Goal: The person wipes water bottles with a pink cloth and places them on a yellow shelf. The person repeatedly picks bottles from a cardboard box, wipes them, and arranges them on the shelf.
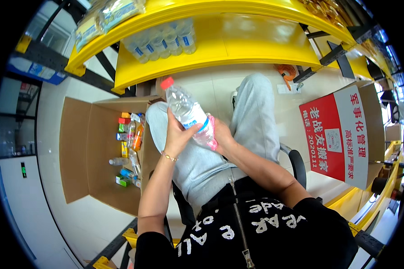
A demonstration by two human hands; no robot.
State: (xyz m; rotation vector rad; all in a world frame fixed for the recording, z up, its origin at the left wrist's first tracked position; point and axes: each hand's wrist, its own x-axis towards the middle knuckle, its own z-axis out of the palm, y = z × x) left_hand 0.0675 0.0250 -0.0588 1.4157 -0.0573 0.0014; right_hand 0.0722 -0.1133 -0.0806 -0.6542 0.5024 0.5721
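A clear plastic bottle (186, 108) with a red cap and a blue-and-white label lies tilted across my lap, its cap towards the upper left. My left hand (180, 132) is wrapped around its side, the thumb over the label. At the bottle's base, my right hand (222, 135) holds a pink cloth (212, 132) against it; part of the cloth is hidden by the fingers. To the left, an open cardboard box (116, 203) holds small cartons and several bottles, among them an orange drink bottle (138, 137).
Ahead, a yellow metal shelf (256, 43) bears several clear bottles (161, 42). Bagged goods (118, 13) rest on the shelf above. Orange cord (286, 71) lies on the floor beyond my knees. A printed cardboard box (330, 134) stands at right, near a black chair armrest (298, 164).
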